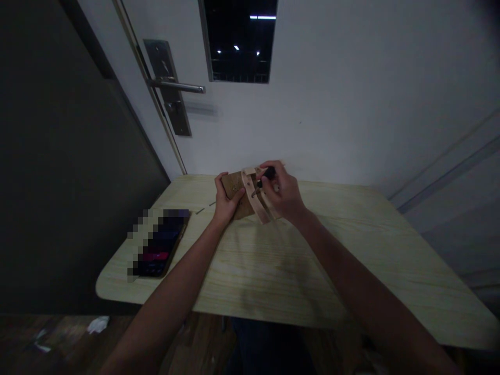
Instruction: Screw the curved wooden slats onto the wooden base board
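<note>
A small wooden assembly [239,194] of a brown board and pale curved strips stands at the far middle of the light wooden table [281,260]. My left hand [225,200] grips its left side, thumb across the board's face. My right hand [283,194] is closed on a small black-handled tool [266,175], its tip pointing down-left into the assembly between the strips.
A dark phone [162,242] lies on the table's left part, partly blurred. Two thin small pieces [205,207] lie beyond it. A white door with a metal lever handle [175,86] stands behind the table; a dark wall rises at left. Paper scraps [97,324] lie on the floor.
</note>
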A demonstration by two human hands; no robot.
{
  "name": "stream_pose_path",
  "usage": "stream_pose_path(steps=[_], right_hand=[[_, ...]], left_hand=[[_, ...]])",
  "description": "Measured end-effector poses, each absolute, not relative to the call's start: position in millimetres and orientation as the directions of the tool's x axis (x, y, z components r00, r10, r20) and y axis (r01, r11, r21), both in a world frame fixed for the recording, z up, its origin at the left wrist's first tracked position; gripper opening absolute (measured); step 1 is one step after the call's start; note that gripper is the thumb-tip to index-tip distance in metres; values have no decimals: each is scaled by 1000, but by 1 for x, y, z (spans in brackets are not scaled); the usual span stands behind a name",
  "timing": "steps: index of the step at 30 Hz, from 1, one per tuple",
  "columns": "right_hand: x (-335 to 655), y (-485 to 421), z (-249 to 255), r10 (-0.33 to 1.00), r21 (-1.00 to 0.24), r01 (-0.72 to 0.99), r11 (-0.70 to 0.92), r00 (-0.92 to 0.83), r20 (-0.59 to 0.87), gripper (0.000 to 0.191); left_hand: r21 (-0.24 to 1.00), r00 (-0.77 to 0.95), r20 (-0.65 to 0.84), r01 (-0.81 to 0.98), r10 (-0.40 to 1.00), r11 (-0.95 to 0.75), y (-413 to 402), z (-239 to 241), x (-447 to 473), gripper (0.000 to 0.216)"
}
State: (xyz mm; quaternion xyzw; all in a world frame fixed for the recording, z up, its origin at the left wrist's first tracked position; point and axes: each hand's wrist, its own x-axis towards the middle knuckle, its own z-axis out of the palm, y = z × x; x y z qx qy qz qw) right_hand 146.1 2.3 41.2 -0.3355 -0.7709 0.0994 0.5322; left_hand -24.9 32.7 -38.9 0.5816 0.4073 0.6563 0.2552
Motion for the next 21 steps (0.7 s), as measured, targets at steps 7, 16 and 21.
stream_pose_path(steps=[7,16,21], right_hand=[[151,1,37,631,-526,392,755,-219,744,16],[152,0,33,649,-538,398,743,-233,724,16],[152,-1,33,648,-528,413,742,-239,723,14]], left_hand=[[842,-185,540,133,821,-523,31,-38,-25,67],[829,-187,558,146,808,-539,32,-39,-25,65],[831,-187,556,136,810,-540,32,-39,-24,64]])
